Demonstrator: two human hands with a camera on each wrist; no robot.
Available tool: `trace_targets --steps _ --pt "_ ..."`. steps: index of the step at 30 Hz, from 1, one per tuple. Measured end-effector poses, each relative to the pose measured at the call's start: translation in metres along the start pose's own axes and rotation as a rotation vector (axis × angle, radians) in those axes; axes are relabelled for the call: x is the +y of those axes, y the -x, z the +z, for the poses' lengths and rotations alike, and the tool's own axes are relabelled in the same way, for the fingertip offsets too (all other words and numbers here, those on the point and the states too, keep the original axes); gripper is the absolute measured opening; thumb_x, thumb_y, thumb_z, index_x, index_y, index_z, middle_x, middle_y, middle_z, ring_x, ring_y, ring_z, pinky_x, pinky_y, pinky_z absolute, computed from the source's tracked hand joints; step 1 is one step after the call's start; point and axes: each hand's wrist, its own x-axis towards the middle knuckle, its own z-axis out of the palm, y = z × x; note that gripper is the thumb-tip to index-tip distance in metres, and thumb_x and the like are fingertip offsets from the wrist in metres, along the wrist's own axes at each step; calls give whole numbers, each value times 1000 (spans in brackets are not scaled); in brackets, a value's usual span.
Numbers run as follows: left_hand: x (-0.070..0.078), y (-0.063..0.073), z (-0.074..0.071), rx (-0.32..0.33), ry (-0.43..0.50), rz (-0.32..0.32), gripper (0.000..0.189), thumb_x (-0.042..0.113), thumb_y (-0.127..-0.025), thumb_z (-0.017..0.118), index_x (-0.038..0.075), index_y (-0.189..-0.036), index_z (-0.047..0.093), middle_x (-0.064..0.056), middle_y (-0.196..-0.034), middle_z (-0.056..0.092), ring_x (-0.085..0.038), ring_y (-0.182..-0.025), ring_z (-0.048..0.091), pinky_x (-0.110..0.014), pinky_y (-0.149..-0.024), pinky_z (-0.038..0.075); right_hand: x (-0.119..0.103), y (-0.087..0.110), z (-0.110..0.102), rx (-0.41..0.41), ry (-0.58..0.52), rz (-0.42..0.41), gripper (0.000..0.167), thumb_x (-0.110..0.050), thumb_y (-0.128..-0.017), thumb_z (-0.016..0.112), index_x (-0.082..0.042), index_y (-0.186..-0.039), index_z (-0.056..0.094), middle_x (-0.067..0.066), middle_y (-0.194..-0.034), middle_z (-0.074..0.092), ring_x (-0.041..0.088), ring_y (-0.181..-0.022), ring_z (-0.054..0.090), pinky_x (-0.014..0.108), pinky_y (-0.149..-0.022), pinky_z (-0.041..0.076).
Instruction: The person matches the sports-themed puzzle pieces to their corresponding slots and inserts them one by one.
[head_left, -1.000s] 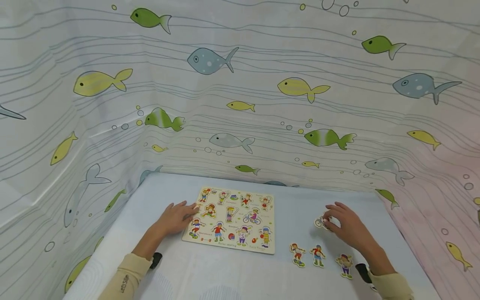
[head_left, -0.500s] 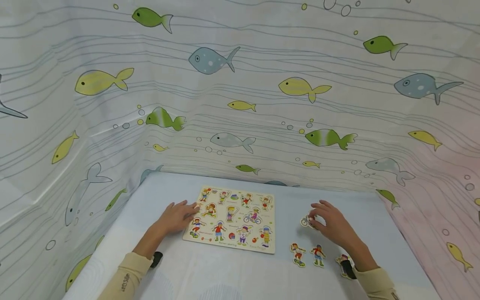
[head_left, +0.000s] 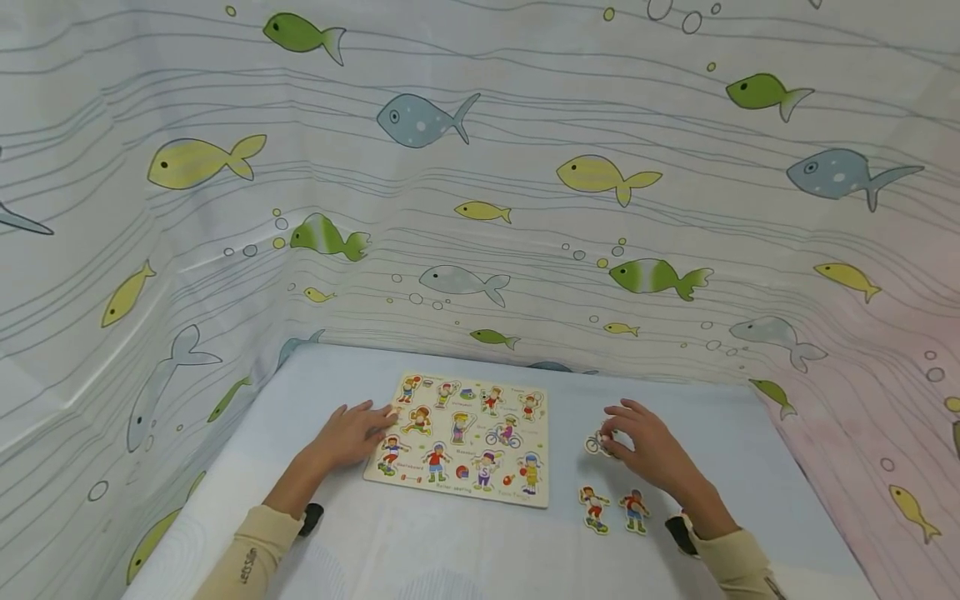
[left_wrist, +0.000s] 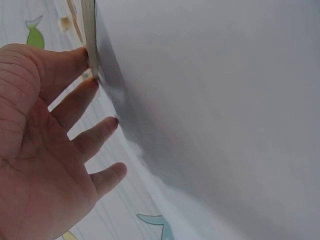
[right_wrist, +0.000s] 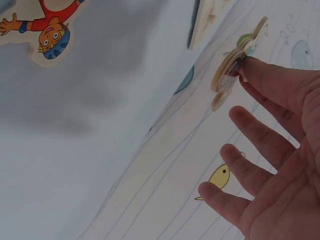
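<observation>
A wooden peg-style puzzle board (head_left: 455,493) printed with children playing sports lies on the table. My left hand (head_left: 352,435) rests at its left side; in the left wrist view the thumb and index fingertips touch the board's edge (left_wrist: 90,35), the other fingers spread. To the right of the board, my right hand (head_left: 651,444) pinches a bicycle puzzle piece (head_left: 595,442) between thumb and index finger. In the right wrist view that piece (right_wrist: 227,70) appears edge-on, above the table, with the remaining fingers held apart from it.
Two figure-shaped puzzle pieces, a skateboarder (head_left: 595,509) and a child in a red top (head_left: 634,511), lie below the right hand. Another piece is mostly hidden behind the right wrist strap (head_left: 681,533). A fish-patterned sheet (head_left: 525,250) encloses the table (head_left: 360,542).
My right hand has moved left toward the board, carrying the bicycle piece. Its wrist now covers most of the rightmost figure piece. The left hand has stayed at the board's edge.
</observation>
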Motion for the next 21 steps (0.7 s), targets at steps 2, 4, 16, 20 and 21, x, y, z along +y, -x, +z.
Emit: trace_targets --steps 2,4,16,20,21 --pt "0 0 0 2 1 0 37 16 -95 63 9 -131 65 -13 -140 56 -49 -130 43 -75 -100 26 -3 -2 1 -6 2 -2 10 -18 -87 77 -24 -93 71 12 -130 63 41 -136 38 66 -106 29" --pt "-1 0 1 2 2 1 38 16 -94 63 9 -132 64 -13 -140 55 -49 -131 43 -75 -100 26 -6 -5 2 -7 3 -8 10 -18 -87 77 -24 -93 71 12 -130 63 41 -137 38 65 -107 29" --pt "-1 -1 3 -5 1 -2 38 16 -95 63 10 -133 64 -12 -141 55 -49 -131 42 -75 -101 25 -21 -21 9 -16 15 -62 10 -20 -87 78 -24 -94 72 10 -130 63 38 -137 39 63 -107 31" --pt "-2 -1 4 -1 -10 -3 38 17 -95 63 11 -133 64 -12 -141 55 -48 -131 43 -75 -101 25 -27 -28 12 -23 13 -85 11 -20 -87 77 -23 -95 72 9 -130 63 38 -137 39 63 -108 31" --pt "-2 -1 5 0 -9 -5 38 17 -95 63 11 -133 64 -12 -141 55 -48 -131 42 -75 -101 25 -29 -30 14 -25 12 -91 11 -20 -87 77 -23 -96 71 10 -131 63 38 -137 39 62 -108 30"
